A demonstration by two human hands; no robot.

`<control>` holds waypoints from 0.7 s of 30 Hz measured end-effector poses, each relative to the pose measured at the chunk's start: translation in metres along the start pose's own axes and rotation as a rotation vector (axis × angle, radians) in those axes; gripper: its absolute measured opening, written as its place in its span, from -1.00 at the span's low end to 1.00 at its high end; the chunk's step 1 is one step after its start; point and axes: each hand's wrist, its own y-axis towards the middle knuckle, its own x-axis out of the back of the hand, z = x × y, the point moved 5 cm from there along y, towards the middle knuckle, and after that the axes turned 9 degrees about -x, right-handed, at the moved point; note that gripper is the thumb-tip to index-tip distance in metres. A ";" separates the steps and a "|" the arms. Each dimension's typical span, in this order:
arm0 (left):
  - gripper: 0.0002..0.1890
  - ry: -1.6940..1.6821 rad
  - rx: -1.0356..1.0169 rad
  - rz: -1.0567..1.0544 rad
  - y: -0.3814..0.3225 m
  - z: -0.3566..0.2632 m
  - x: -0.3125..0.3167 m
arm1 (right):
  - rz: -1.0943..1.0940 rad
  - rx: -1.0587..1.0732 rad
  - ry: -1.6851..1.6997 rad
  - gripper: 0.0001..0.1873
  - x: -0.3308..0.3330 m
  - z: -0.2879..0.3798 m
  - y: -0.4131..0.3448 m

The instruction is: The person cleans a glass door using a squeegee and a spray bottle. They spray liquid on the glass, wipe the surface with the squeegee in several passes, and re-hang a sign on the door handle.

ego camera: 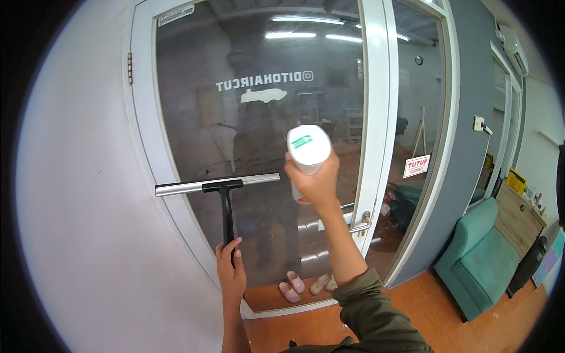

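Observation:
My left hand (pixel 231 271) grips the black handle of a squeegee (pixel 226 212), held upright with its long metal-backed blade across the top. The blade appears in front of the left part of a framed glass door (pixel 265 145); whether it touches the glass I cannot tell. Higher and to the right, my right hand (pixel 320 181) is wrapped around a white plastic bottle (pixel 309 143) bearing a green label. The bottle is raised before the pane, and its far side is hidden. Mirrored white lettering (pixel 265 81) and a white patch (pixel 263 95) show on the glass.
A metal lever handle (pixel 364 223) juts from the door's right side, with hinges (pixel 129 68) on the left. Pink clogs (pixel 291 287) and pale shoes (pixel 320 283) show through the low glass. A teal armchair (pixel 481 260) stands right, and a sign (pixel 416 166) hangs at the side pane.

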 end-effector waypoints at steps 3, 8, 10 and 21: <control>-0.76 0.098 -0.018 -0.041 -0.001 0.017 0.022 | 0.060 0.152 -0.039 -0.55 -0.043 0.030 -0.011; -0.75 0.117 0.038 -0.076 -0.006 0.026 0.057 | 0.178 -0.070 0.107 -0.61 -0.082 0.037 -0.029; -0.75 0.138 0.031 -0.086 -0.011 0.028 0.068 | 0.144 -0.084 0.040 -0.62 -0.088 0.037 -0.040; -0.76 0.081 0.111 -0.066 0.012 0.051 0.096 | 0.101 -0.200 0.079 -0.50 -0.129 0.032 -0.034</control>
